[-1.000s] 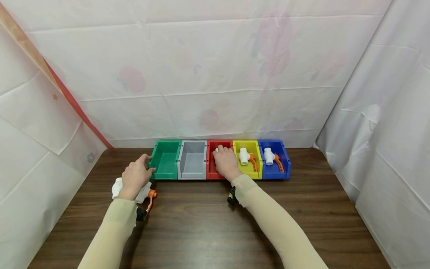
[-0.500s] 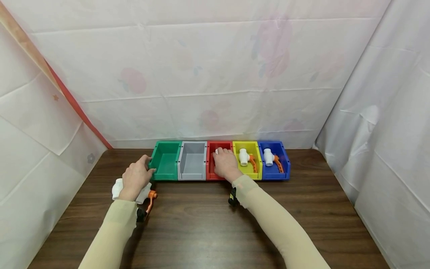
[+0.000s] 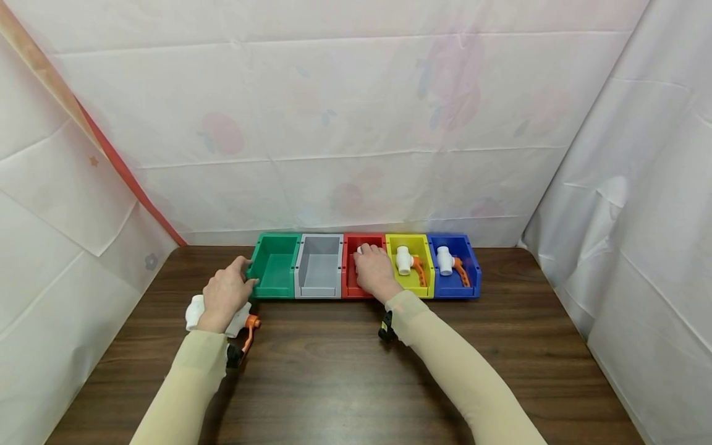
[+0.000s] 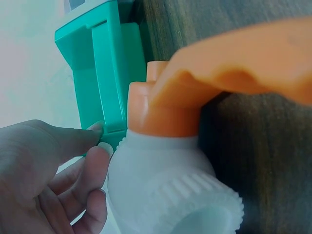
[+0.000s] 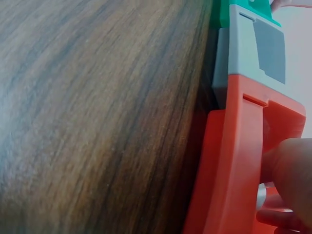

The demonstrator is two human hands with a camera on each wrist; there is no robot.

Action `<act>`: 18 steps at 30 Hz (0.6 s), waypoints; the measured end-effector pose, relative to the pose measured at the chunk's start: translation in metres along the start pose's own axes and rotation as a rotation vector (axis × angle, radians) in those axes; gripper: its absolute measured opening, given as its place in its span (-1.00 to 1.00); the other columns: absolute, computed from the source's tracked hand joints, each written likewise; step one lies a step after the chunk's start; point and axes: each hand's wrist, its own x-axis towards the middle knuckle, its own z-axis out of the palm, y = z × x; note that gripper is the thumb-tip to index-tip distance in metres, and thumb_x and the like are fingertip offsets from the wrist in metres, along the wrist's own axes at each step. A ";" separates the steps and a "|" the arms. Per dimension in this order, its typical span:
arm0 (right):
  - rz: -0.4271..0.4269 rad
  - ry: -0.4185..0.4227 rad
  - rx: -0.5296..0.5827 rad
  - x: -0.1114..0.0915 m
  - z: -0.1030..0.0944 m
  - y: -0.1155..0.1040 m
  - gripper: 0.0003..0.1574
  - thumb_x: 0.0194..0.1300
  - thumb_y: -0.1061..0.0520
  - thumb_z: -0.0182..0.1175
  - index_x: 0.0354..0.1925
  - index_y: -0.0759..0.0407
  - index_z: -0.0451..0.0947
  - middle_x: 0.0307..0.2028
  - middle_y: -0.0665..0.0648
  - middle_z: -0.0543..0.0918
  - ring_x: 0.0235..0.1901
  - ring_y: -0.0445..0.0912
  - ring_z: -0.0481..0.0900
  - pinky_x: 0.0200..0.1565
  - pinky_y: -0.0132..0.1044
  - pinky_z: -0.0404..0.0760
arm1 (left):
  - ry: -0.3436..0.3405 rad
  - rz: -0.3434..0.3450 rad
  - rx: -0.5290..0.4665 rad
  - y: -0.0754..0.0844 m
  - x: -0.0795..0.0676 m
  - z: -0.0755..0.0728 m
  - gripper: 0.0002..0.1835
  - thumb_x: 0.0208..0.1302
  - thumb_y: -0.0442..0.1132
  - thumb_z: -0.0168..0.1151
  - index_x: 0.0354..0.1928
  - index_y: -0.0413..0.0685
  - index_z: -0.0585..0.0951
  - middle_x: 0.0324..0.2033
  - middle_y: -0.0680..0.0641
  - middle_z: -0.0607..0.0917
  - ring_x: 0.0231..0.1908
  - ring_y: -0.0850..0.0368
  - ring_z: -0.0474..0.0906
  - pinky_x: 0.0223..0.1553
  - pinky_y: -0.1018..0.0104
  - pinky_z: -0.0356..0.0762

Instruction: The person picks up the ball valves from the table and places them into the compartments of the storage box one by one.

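Observation:
My left hand (image 3: pixel 224 295) grips the left side of the green bin (image 3: pixel 272 292), its thumb and fingertips at the front corner in the left wrist view. My right hand (image 3: pixel 375 270) reaches into the red bin (image 3: pixel 351 289), its fingers curled round a mostly hidden white ball valve (image 5: pixel 262 196). Only a sliver of that valve shows between thumb and fingers in the right wrist view. Below my left wrist lies a white ball valve (image 4: pixel 161 168) with an orange handle (image 4: pixel 234 61). Another white piece (image 3: pixel 194 312) shows left of the wrist.
A grey bin (image 3: pixel 319 290) stands between the green and red ones. The yellow bin (image 3: pixel 411 290) and blue bin (image 3: pixel 457 290) each hold a white valve with an orange handle. The row stands at the back of the brown wooden table (image 3: pixel 334 371), before a white curtain (image 3: pixel 356 123).

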 end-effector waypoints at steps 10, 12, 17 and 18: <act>-0.011 0.071 0.112 -0.006 -0.009 0.002 -0.67 0.32 0.01 0.23 0.02 0.06 0.65 0.05 0.12 0.57 0.01 0.02 0.50 0.14 -0.07 0.48 | 0.005 -0.003 -0.001 0.001 0.000 0.000 -0.49 0.34 -0.17 0.32 0.27 -0.15 0.48 -0.28 -0.26 0.67 -0.55 -0.05 0.50 -0.63 0.15 0.36; -0.019 0.088 0.133 -0.008 -0.011 0.002 -0.66 0.33 0.02 0.23 0.04 0.07 0.64 0.06 0.13 0.58 0.02 0.03 0.51 0.13 -0.05 0.49 | 0.003 -0.006 -0.001 0.001 0.000 0.000 -0.49 0.34 -0.17 0.31 0.27 -0.15 0.47 -0.30 -0.24 0.66 -0.55 -0.05 0.49 -0.63 0.15 0.36; -0.022 0.113 0.184 -0.014 -0.014 0.001 -0.60 0.33 0.01 0.23 0.09 0.08 0.62 0.08 0.13 0.59 0.02 0.02 0.51 0.12 -0.06 0.51 | 0.002 -0.011 0.002 0.001 0.000 0.001 -0.49 0.34 -0.17 0.31 0.28 -0.15 0.47 -0.36 -0.21 0.63 -0.58 -0.03 0.48 -0.64 0.16 0.35; -0.020 0.120 0.194 -0.015 -0.015 0.001 -0.60 0.34 0.01 0.23 0.10 0.08 0.62 0.07 0.13 0.60 0.02 0.02 0.51 0.12 -0.07 0.51 | 0.002 -0.013 0.003 0.001 0.000 0.001 -0.49 0.35 -0.17 0.31 0.28 -0.15 0.47 -0.36 -0.21 0.63 -0.58 -0.03 0.47 -0.64 0.16 0.35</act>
